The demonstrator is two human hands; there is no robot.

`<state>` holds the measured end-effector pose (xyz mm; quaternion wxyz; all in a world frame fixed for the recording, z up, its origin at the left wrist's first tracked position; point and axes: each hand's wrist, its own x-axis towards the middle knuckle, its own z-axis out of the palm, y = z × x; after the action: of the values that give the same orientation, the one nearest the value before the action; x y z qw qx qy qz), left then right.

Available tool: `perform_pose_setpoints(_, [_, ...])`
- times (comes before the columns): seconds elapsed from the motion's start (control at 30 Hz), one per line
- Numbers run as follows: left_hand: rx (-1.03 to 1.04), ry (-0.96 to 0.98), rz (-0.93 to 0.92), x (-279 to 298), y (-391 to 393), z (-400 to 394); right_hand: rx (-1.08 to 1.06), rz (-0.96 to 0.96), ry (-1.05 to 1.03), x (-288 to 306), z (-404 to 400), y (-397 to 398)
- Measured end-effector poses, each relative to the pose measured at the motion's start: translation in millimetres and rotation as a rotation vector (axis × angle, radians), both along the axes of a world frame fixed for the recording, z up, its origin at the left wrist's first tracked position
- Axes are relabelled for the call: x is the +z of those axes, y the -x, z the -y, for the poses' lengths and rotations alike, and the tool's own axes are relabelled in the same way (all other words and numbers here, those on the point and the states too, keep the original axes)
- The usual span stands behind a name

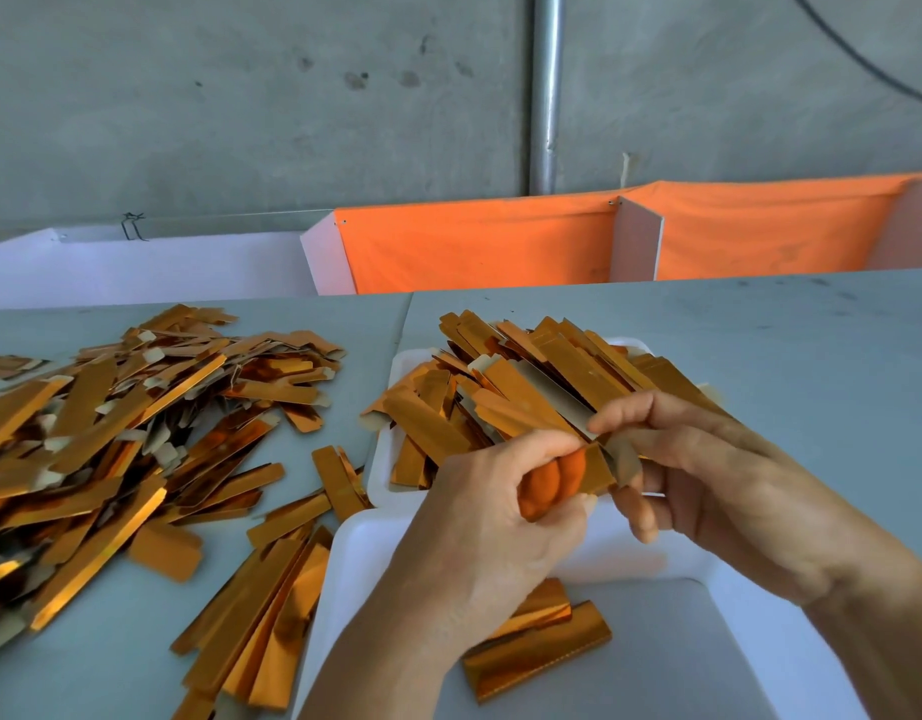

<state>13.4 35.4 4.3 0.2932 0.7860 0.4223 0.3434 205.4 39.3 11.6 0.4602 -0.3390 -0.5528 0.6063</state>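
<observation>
Both hands hold one shiny gold card strip (599,462) just above the near white tray. My left hand (479,517) grips its lower end, fingers curled, their reflection orange in the foil. My right hand (708,459) pinches the grey inner flap of the same strip between thumb and forefinger. Behind the hands, a far white tray (404,366) is heaped with folded gold strips (542,376). In the near white tray (760,631) lie two or three folded gold pieces (537,652), partly hidden by my left forearm.
A big loose heap of flat gold strips (137,433) covers the left of the grey table (786,345), with more (272,605) by the near tray's left edge. Orange cloth bins (474,246) and a white bin (147,267) stand behind the table, before a concrete wall.
</observation>
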Motion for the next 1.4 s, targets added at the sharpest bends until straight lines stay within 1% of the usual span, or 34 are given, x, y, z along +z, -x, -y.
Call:
perform_pose_setpoints(0.17, [0.003, 0.003, 0.018, -0.3, 0.4, -0.2, 0.060, -0.086, 0.080, -0.3, -2.0, 0.3])
perform_pose_setpoints(0.33, [-0.004, -0.008, -0.001, 0.6, -0.8, 0.9, 0.042, -0.048, 0.119, -2.9, -3.4, -2.2])
perform_pose_setpoints(0.57, [0.004, -0.034, -0.029, 1.0, -0.9, 1.9, 0.059, -0.018, 0.117, 0.5, -0.5, -3.2])
perform_pose_setpoints(0.77, [0.032, -0.083, -0.078, 0.7, -1.5, 2.8, 0.048, 0.046, 0.122, -1.2, -1.2, -4.5])
perform_pose_setpoints(0.87, [0.043, -0.124, -0.128, 0.3, -2.2, 2.9, 0.024, 0.116, 0.104, -3.3, -1.5, -2.3])
perform_pose_setpoints(1.13, [0.045, -0.200, -0.192, 0.0, -1.5, 2.5, -0.108, 0.278, -0.048, -7.4, -1.6, 6.6])
perform_pose_setpoints(1.2, [0.036, -0.211, -0.193, -0.8, 0.0, 2.1, -0.092, 0.251, -0.042, -6.7, -1.1, 6.9])
perform_pose_setpoints(1.27, [0.021, -0.195, -0.175, -1.3, 1.1, 1.4, -0.038, 0.168, 0.012, -5.9, -1.1, 4.3])
perform_pose_setpoints(1.4, [-0.020, -0.071, -0.021, -1.1, 3.6, -1.0, 0.040, -0.057, 0.106, -7.0, -4.5, 0.6])
